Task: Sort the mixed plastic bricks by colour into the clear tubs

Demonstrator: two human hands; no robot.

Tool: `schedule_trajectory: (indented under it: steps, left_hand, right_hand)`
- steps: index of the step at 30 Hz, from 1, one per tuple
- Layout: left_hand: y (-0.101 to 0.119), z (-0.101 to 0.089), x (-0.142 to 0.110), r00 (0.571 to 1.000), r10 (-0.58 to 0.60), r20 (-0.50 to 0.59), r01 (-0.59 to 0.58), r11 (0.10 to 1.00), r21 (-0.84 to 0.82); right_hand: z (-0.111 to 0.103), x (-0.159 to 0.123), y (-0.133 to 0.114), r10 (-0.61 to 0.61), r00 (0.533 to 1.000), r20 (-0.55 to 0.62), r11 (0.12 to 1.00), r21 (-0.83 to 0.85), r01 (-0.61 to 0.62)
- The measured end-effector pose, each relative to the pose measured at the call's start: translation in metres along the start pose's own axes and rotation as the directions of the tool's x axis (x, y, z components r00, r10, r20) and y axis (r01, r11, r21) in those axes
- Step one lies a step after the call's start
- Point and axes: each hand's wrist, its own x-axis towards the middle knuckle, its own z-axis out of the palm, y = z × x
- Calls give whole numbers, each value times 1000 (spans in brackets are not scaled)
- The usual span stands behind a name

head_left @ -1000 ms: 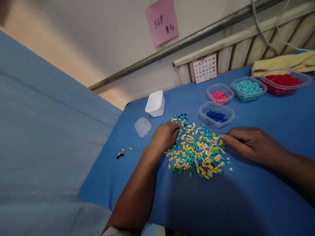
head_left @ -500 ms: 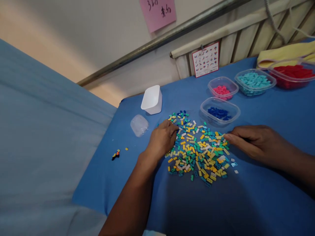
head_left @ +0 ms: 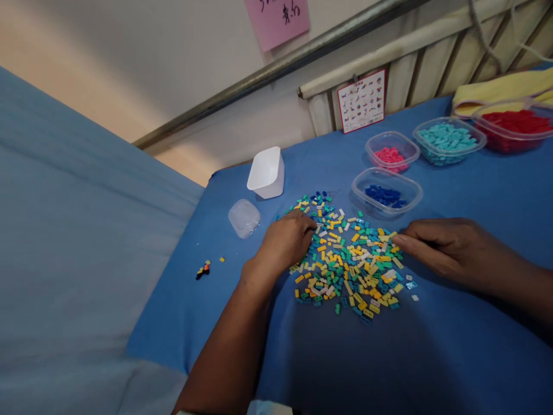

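A heap of small mixed bricks [head_left: 349, 262] in yellow, green, teal and white lies on the blue cloth [head_left: 432, 357]. My left hand [head_left: 287, 242] rests on the heap's left edge, fingers curled down onto the pieces. My right hand [head_left: 444, 248] lies at the heap's right edge, fingers held together and pointing left, tips touching the bricks. What either hand grips is hidden. A clear tub of dark blue bricks [head_left: 386, 193] stands just behind the heap.
Behind stand clear tubs of pink bricks [head_left: 391, 151], light blue bricks [head_left: 449, 140] and red bricks [head_left: 516, 124]. An upturned white tub [head_left: 266, 172] and a clear lid [head_left: 244, 218] sit at the left. Stray pieces [head_left: 204, 269] lie near the cloth's left edge. A picture card [head_left: 362, 102] leans on the radiator.
The view has shifted slightly, so everything sits a bit lower and to the right. Both hands stay at the edges of the heap with little movement.
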Motion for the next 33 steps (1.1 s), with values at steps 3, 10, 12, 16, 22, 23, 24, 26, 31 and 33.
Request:
schedule_trajectory:
  steps: [3,10,12,16,22,23,24,26,31,33]
  left_hand:
    - [-1,-1,0,1000,2,17,-2,1000,-30]
    - [-4,9,-4,993,103,-49,-107,991,-79]
    - [-6,11,-4,987,149,-58,-153,986,-66]
    - [-5,12,-2,986,162,-48,-163,987,-18]
    - [-8,17,-4,965,221,-138,-223,975,0]
    - [-11,19,-4,954,245,-174,-253,967,-24]
    - [-14,21,-4,943,261,-204,-275,960,-44]
    - [-21,25,-2,926,278,-254,-302,951,-59]
    - [-36,27,2,861,330,-386,-379,923,-57]
    - [-40,25,1,873,298,-385,-342,939,-48]
  right_hand:
    - [-2,0,0,10,999,34,1000,2,-10]
    - [-3,1,-1,56,997,43,998,30,-58]
    - [-3,1,-1,71,996,52,997,33,-73]
    - [-2,1,0,92,994,53,995,41,-94]
    - [1,5,0,118,993,22,989,89,-120]
    - [1,7,0,120,993,21,988,95,-122]
    - [1,8,0,122,992,23,987,100,-124]
    - [0,10,-1,123,992,25,986,109,-125]
    - [-1,14,-4,138,990,27,981,131,-140]
    - [-1,14,-4,143,989,31,980,136,-146]
